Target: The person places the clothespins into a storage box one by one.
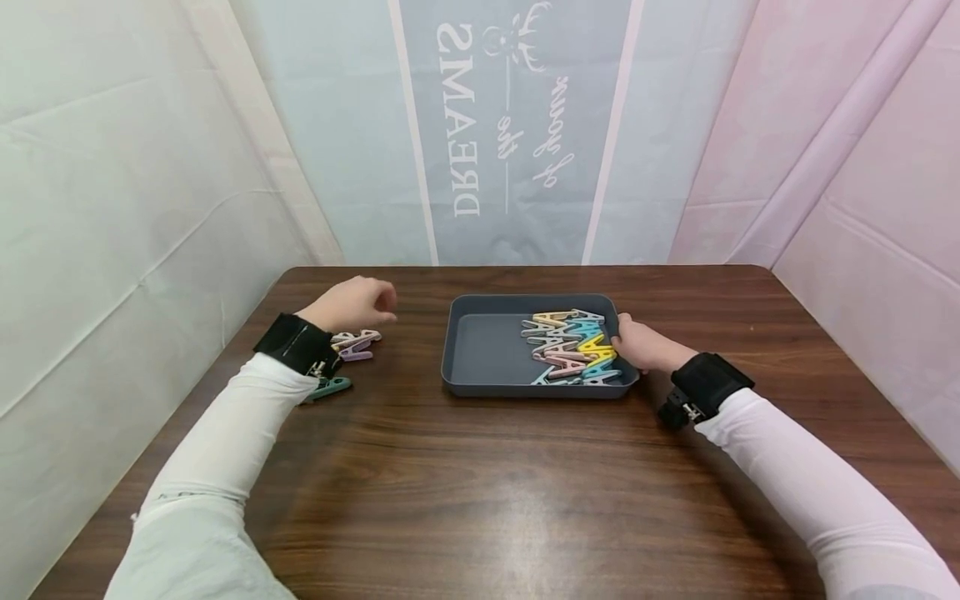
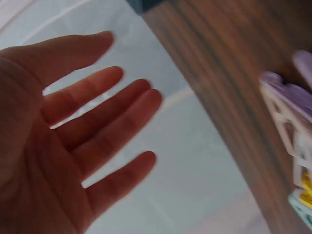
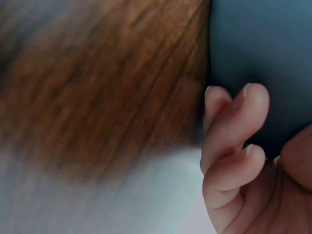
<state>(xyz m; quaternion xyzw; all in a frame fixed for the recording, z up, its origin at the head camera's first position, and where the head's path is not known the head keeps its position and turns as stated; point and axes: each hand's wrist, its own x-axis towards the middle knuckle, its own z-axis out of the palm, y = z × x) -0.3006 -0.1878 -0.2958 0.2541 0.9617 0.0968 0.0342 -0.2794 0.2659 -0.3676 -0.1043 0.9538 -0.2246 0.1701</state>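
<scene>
A dark grey tray [image 1: 480, 342] lies on the table, with rows of coloured clothespins [image 1: 570, 346] filling its right half. My right hand [image 1: 647, 343] grips the tray's right end, thumb at the rim. Curled fingers [image 3: 234, 126] press against the tray's outer side in the right wrist view. My left hand [image 1: 356, 302] hovers left of the tray, holding nothing. Its fingers [image 2: 112, 122] are loosely spread in the left wrist view. Below that hand, a few loose clothespins [image 1: 358, 343] lie on the table, including a purple one and a green one [image 1: 332, 387], partly hidden by the wrist.
The brown wooden table [image 1: 480, 492] extends around the tray. Behind it hangs a pale cloth backdrop [image 1: 360, 150] with printed lettering, and light cloth also borders both sides. Black camera straps [image 1: 708, 387] circle both wrists.
</scene>
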